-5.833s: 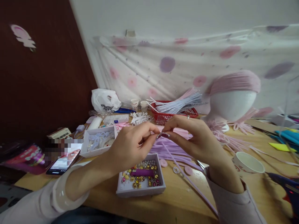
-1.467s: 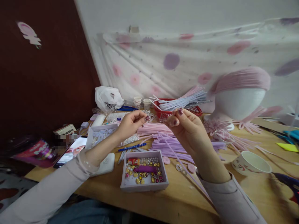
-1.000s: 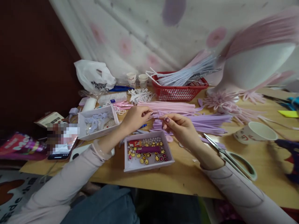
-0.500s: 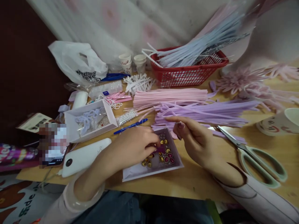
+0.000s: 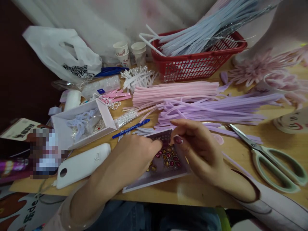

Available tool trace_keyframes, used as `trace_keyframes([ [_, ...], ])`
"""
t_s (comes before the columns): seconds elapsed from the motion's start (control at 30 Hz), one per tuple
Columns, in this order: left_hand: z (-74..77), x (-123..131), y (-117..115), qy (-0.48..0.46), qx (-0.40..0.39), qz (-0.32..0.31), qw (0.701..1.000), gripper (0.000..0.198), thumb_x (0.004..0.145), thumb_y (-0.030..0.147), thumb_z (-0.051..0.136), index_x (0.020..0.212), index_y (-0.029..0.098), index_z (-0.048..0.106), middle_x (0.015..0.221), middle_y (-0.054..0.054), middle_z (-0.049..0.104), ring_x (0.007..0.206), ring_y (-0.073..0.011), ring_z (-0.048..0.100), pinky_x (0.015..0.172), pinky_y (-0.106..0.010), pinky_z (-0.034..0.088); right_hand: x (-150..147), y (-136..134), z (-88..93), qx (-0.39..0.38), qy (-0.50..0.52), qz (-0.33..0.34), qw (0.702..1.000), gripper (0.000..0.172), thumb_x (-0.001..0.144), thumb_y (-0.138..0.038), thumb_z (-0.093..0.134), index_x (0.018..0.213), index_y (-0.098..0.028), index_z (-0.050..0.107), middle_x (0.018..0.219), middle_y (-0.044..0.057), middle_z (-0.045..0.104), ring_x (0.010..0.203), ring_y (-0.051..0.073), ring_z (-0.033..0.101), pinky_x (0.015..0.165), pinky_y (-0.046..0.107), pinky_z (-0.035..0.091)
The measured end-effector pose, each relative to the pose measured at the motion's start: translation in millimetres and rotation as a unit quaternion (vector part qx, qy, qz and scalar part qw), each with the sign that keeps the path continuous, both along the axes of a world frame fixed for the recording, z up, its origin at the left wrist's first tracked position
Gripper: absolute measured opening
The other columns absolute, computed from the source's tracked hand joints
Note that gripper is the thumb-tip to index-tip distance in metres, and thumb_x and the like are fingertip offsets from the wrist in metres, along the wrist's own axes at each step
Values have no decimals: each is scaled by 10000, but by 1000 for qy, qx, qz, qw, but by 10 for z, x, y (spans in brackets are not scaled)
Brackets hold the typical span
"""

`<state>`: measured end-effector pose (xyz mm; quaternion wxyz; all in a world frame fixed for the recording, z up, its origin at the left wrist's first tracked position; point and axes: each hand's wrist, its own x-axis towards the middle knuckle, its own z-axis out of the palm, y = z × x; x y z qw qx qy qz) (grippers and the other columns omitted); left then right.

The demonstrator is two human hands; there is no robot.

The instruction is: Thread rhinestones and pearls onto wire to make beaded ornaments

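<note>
A shallow pale lilac box (image 5: 154, 184) lies in front of me, with several gold and magenta gem beads (image 5: 171, 158) in metal settings inside it. My left hand (image 5: 138, 154) reaches over the box's left side, back upward, fingers curled and pinched together; whatever is between the fingertips is hidden. Across from it, my right hand (image 5: 201, 152) bends its fingers and thumb together over the box's far right corner. I cannot make out what lies between them. The two sets of fingertips are close to each other, above the beads.
Scissors (image 5: 253, 146) lie at the right beside a paper cup (image 5: 292, 122). Lilac (image 5: 211, 110) and pink pipe cleaners (image 5: 175, 93) lie behind the box, before a red basket (image 5: 199, 65). Left are a blue pen (image 5: 131, 128), a white power bank (image 5: 83, 165) and another box (image 5: 108, 117).
My right hand has moved left and in over the box, closer to my left hand, its fingers now curled. My left hand stays over the box. The view has shifted slightly.
</note>
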<state>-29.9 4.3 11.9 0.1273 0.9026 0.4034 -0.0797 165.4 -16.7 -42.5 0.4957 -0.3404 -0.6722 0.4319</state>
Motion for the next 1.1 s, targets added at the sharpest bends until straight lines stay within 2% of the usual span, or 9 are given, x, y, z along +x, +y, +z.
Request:
trace_keyframes([
  [0.13,-18,20,-14,-36,-39,-26,998,188,867,97,549,793,209,681,782,-23,759,697,-234,707,581,-321,394,-14,25,-30,-2,-14,4,1000,417,981,-87,504,1332,-312,518,1029,7,657,907,129,630,857,267,516],
  [0.33,-50,40,-19,13,-85,-20,996,187,869,149,577,752,217,706,722,-27,753,660,-246,705,551,-321,372,-31,57,-90,27,-47,-36,998,306,957,-71,549,1171,-280,614,1090,-8,709,982,106,669,888,211,526],
  [0.43,-48,50,-17,16,-110,-16,994,199,879,149,571,760,220,714,765,-28,765,715,-247,722,581,-318,402,-28,72,-74,32,-56,-48,997,325,959,-61,524,1184,-278,613,1117,1,714,996,118,677,910,237,533],
  [0.6,-73,57,-9,18,-129,-18,991,229,907,141,532,800,212,722,831,-51,776,776,-263,732,625,-330,448,-15,88,-21,32,-48,-14,998,405,946,-33,481,1259,-269,585,1100,32,718,1005,151,687,907,288,556],
  [0.8,-105,45,-7,14,-131,-44,990,234,926,134,465,855,171,685,866,-93,755,772,-276,710,644,-348,457,-27,89,14,36,-63,-36,997,315,955,-66,516,1159,-263,654,1032,31,754,920,164,712,831,301,576],
  [0.87,-71,23,-15,-11,-144,-23,989,221,945,174,444,879,167,655,854,-94,737,751,-265,689,638,-345,445,-18,91,22,47,-76,-31,996,307,962,-74,510,1138,-263,674,991,32,755,865,168,709,777,306,574],
  [0.97,10,-41,-33,-108,-175,57,977,174,969,249,414,929,182,570,826,-61,688,708,-220,631,615,-322,419,15,98,26,92,-67,-8,994,345,958,-55,503,1156,-269,687,1000,43,728,888,175,692,772,314,558],
  [1.03,43,-92,-49,-203,-222,118,946,156,993,273,366,947,204,498,784,-17,637,685,-178,585,618,-298,415,38,104,22,117,-62,5,991,369,944,-43,523,1176,-274,694,1022,48,695,925,174,669,782,307,545],
  [1.1,39,-129,-64,-288,-290,168,897,195,1026,322,305,933,222,445,717,27,571,635,-142,531,619,-275,418,49,105,15,125,-69,9,990,382,936,-44,543,1196,-280,694,997,45,667,912,170,645,761,298,528],
])
